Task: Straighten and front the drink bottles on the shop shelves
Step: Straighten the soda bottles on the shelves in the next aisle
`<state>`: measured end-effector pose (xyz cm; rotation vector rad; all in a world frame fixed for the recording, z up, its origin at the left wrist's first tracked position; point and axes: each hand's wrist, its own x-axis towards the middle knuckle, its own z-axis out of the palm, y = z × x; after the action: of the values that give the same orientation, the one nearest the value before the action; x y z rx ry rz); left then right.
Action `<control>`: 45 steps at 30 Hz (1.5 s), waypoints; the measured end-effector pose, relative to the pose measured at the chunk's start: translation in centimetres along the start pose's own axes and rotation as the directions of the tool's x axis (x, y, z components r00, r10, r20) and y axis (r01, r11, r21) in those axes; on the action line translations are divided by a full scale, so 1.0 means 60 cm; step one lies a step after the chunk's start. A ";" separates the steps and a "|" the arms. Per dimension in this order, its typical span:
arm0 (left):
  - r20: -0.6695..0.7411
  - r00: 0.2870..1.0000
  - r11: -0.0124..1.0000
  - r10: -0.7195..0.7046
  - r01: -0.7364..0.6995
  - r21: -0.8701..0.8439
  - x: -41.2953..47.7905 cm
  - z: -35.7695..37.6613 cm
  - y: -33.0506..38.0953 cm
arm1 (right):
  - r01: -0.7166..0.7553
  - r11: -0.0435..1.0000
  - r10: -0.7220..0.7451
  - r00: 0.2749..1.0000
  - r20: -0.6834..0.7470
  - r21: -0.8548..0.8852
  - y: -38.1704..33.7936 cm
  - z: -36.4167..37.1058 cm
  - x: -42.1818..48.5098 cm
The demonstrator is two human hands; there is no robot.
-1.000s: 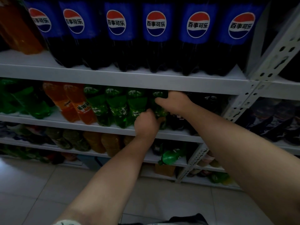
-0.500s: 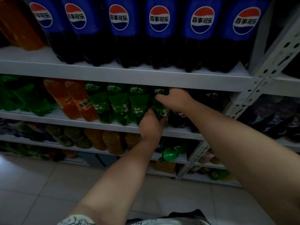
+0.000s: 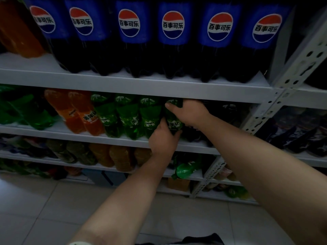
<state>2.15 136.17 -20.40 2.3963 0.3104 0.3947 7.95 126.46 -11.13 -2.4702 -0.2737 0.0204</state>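
Note:
A green soda bottle [image 3: 174,121] stands at the right end of a row of green bottles [image 3: 131,119] on the second shelf [image 3: 99,137]. My left hand [image 3: 163,139] grips its base from below and in front. My right hand [image 3: 192,113] wraps its upper part from the right, thumb across the shoulder. The bottle's white label faces outward between my two hands. Two orange bottles [image 3: 77,112] stand left of the green row.
Several large blue-labelled cola bottles [image 3: 173,38] fill the top shelf. Dark bottles [image 3: 228,110] sit right of my hands. A perforated grey upright [image 3: 276,101] bounds the bay. Lower shelves hold amber [image 3: 113,156] and green bottles. Pale floor tiles [image 3: 44,206] lie below.
Both hands stay on the same green bottle. Its label has come round to face front, and my left hand has slid slightly lower on the base.

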 end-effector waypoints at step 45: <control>0.469 0.868 0.728 -0.164 0.428 -0.536 0.034 -0.120 -0.082 | -0.241 0.765 0.239 0.967 0.084 0.597 -0.053 0.246 -0.110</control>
<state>0.88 144.73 -18.07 1.6599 0.3178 -0.1389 -0.34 136.50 -21.20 -1.8422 0.0563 0.1929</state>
